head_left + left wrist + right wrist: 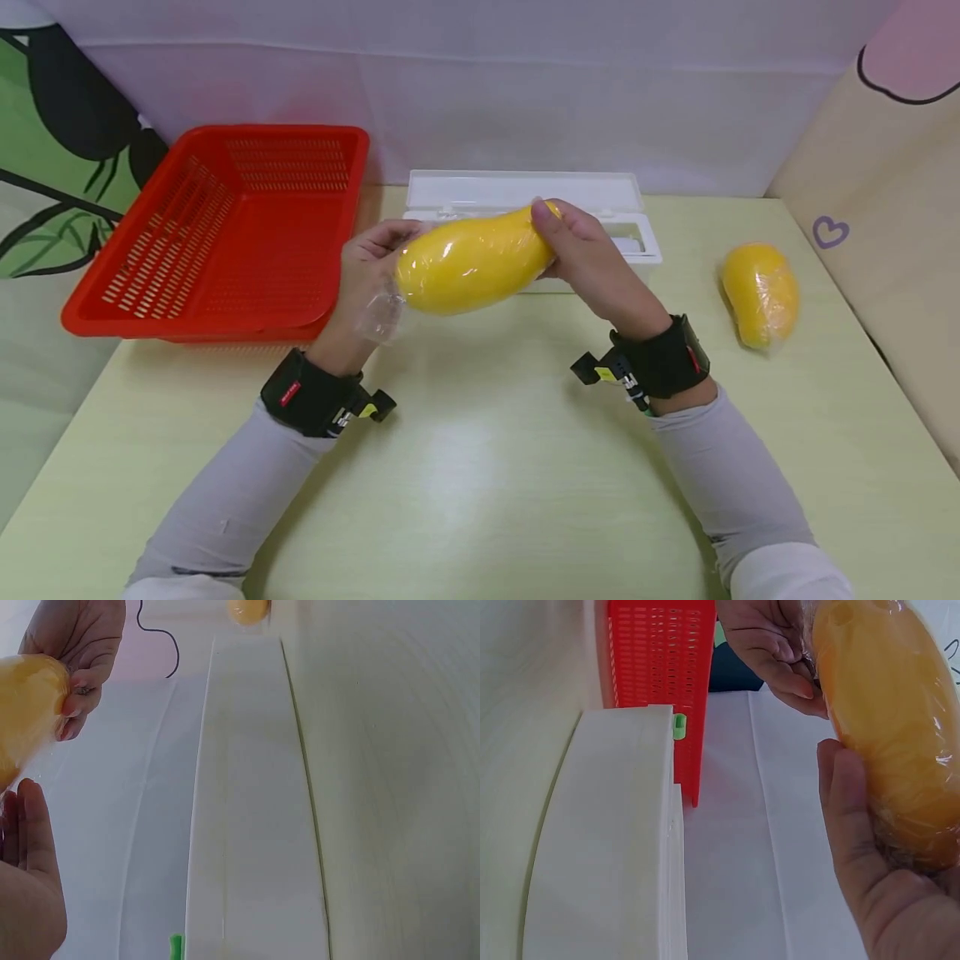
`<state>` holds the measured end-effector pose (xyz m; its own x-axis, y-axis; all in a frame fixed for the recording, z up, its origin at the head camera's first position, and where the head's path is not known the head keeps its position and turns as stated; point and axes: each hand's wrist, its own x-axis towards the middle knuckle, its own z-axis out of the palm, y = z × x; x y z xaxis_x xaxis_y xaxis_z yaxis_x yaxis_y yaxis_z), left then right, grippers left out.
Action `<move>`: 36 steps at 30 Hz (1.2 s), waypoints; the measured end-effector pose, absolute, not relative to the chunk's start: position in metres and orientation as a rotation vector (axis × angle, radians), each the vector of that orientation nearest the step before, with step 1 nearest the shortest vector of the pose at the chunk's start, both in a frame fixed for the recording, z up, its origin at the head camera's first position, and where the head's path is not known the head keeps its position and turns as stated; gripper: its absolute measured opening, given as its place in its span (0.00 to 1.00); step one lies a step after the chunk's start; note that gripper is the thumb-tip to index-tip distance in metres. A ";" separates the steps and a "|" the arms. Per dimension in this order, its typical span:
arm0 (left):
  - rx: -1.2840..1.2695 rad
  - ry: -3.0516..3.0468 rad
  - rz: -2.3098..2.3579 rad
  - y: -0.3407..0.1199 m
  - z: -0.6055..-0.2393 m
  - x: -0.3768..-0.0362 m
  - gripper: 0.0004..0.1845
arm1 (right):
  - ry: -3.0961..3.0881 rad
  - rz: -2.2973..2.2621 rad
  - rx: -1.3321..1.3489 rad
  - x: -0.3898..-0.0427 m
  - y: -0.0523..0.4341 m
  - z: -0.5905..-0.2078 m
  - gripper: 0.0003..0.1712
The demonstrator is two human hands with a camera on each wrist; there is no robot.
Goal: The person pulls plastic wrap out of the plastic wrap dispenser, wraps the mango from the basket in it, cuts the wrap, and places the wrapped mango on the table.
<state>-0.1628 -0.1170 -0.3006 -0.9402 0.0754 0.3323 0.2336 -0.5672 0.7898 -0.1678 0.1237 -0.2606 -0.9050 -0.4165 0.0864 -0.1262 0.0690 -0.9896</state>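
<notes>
A yellow mango (472, 262) in clear plastic wrap is held up over the table between both hands. My right hand (592, 258) grips its narrower right end, thumb on top and fingers beneath. At the fatter end, my left hand (363, 271) holds it from behind; a loose tail of wrap hangs over that palm, and some of its fingers are hidden by the fruit. The right wrist view shows the mango (889, 727) close up, its wrap creased. Behind the hands stands a white box (651, 250), its lid (525, 190) raised, partly covered by the mango.
A red perforated basket (202, 325) stands at the back left. Another wrapped yellow mango (761, 292) lies on the table at the right. A cloth backdrop (525, 100) rises behind the pale table (465, 467). A small green piece (679, 726) sits on the box's side.
</notes>
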 end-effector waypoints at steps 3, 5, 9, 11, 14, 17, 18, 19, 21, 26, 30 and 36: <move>-0.477 -1.429 -2.651 -0.118 -0.301 -0.165 0.16 | 2.145 -1.930 -0.541 -0.169 0.126 -0.260 0.26; -0.449 -1.408 -2.657 -0.119 -0.302 -0.167 0.15 | 2.158 -1.936 -0.516 -0.171 0.126 -0.260 0.27; -0.446 -1.390 -2.651 -0.121 -0.302 -0.168 0.11 | 2.205 -1.949 -0.446 -0.173 0.126 -0.261 0.27; -0.497 -1.472 -2.565 -0.122 -0.302 -0.167 0.11 | 2.254 -1.949 -0.411 -0.174 0.126 -0.262 0.27; -0.605 -1.636 -2.352 -0.122 -0.301 -0.166 0.17 | 2.340 -1.954 -0.363 -0.175 0.126 -0.262 0.26; -0.660 -1.759 -2.130 -0.122 -0.299 -0.165 0.20 | 2.405 -1.968 -0.331 -0.176 0.126 -0.261 0.24; -0.664 -1.758 -2.077 -0.122 -0.298 -0.164 0.20 | 2.416 -1.978 -0.323 -0.176 0.126 -0.261 0.24; -0.667 -1.750 -2.005 -0.121 -0.298 -0.164 0.22 | 2.428 -1.984 -0.320 -0.177 0.127 -0.261 0.24; -0.687 -1.657 -1.848 -0.118 -0.296 -0.162 0.24 | 2.455 -1.987 -0.327 -0.177 0.128 -0.260 0.23; -0.795 -1.391 -1.372 -0.100 -0.288 -0.145 0.24 | 2.493 -2.059 -0.325 -0.176 0.126 -0.260 0.21; -0.876 -1.392 -1.137 -0.085 -0.289 -0.129 0.16 | 2.484 -2.142 -0.280 -0.171 0.115 -0.262 0.19; -0.853 -1.584 -1.096 -0.075 -0.297 -0.128 0.20 | 2.518 -2.103 -0.322 -0.158 0.104 -0.259 0.21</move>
<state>-0.1278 -0.0755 -0.2966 -0.2628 0.0127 0.9648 0.9072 0.3436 0.2426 -0.1575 0.1036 -0.2589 -0.9692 -0.0503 0.2412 -0.2463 0.1720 -0.9538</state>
